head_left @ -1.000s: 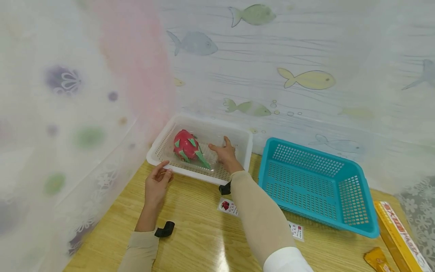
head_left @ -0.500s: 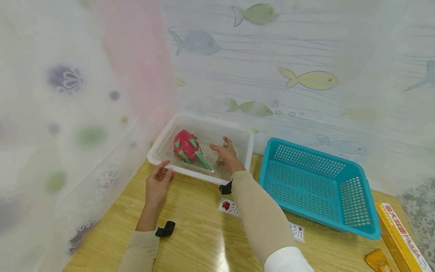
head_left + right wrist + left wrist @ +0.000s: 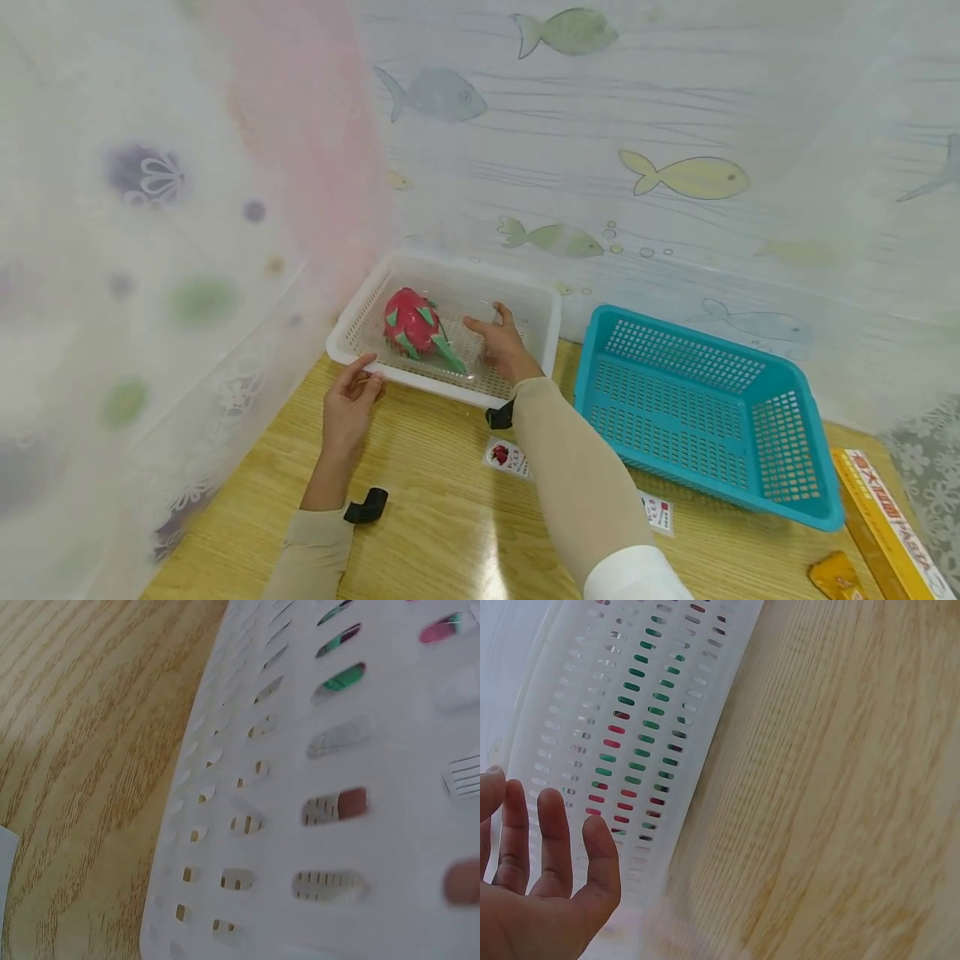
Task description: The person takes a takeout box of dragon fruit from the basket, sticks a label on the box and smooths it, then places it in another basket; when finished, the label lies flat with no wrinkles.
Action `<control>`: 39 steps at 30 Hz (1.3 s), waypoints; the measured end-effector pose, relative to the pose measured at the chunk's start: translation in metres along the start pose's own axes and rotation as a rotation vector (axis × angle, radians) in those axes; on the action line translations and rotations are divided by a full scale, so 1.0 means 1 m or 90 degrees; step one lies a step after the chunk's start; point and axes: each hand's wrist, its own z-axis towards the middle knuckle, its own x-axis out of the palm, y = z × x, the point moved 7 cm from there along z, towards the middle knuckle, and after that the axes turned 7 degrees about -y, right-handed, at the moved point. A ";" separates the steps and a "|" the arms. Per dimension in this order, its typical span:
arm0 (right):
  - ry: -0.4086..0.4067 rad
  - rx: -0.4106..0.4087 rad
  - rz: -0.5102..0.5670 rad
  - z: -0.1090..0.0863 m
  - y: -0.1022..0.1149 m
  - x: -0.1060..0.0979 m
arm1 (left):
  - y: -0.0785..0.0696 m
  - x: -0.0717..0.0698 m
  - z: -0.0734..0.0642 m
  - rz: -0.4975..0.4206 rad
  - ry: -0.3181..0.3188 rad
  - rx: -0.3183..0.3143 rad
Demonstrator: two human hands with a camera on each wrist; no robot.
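From the right wrist, the white basket (image 3: 405, 847) mostly hides the fingers (image 3: 353, 802).

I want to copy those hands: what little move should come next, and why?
Perhaps ease the bare right hand up and out: the pink dragon fruit with green scales already lies in the white plastic mesh basket, and a white card picturing red fruit lies in front.

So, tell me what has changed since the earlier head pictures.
Nothing visibly changed; the whole head view only drifted slightly. The right hand stays inside the white basket, right of the dragon fruit; the left hand stays at the white basket's near side. The blue basket stays beside it.
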 end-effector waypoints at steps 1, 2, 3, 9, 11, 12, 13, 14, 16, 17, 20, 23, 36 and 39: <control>0.000 0.001 -0.001 0.001 0.000 0.000 | 0.000 0.000 0.000 0.000 0.002 0.001; 0.001 0.001 -0.003 0.001 -0.001 0.000 | 0.000 0.000 0.000 -0.002 0.002 0.002; 0.002 0.001 -0.005 0.001 -0.001 0.000 | 0.000 0.000 0.000 -0.002 0.002 0.003; 0.011 0.000 -0.009 0.001 0.000 0.000 | 0.000 0.000 -0.001 0.011 -0.003 0.004; 0.015 0.003 -0.005 0.000 -0.001 0.000 | 0.000 -0.001 -0.001 0.010 -0.005 0.005; 0.017 0.003 -0.003 0.000 -0.001 0.001 | 0.001 -0.001 -0.001 0.009 -0.005 0.006; 0.019 0.004 -0.001 0.000 -0.001 0.001 | 0.001 -0.001 -0.001 0.006 -0.005 0.006; 0.021 0.004 0.001 0.000 -0.001 0.001 | 0.001 -0.001 -0.001 0.003 -0.005 0.006; 0.024 0.004 0.002 0.000 -0.001 0.001 | 0.002 -0.001 -0.001 -0.001 -0.006 0.006; 0.027 0.004 0.003 -0.001 -0.001 0.001 | 0.002 -0.001 -0.002 -0.003 -0.006 0.005; 0.034 -0.001 0.003 -0.001 0.000 0.002 | 0.002 -0.001 -0.002 -0.006 -0.007 0.005; 0.045 -0.005 0.003 -0.001 0.001 0.004 | 0.003 -0.002 -0.002 -0.008 -0.007 0.002; 0.067 -0.022 -0.007 -0.005 0.003 0.007 | 0.003 -0.002 -0.002 -0.014 -0.010 -0.010; 0.071 -0.031 0.002 -0.003 0.005 0.008 | 0.003 -0.002 -0.001 -0.014 -0.008 -0.007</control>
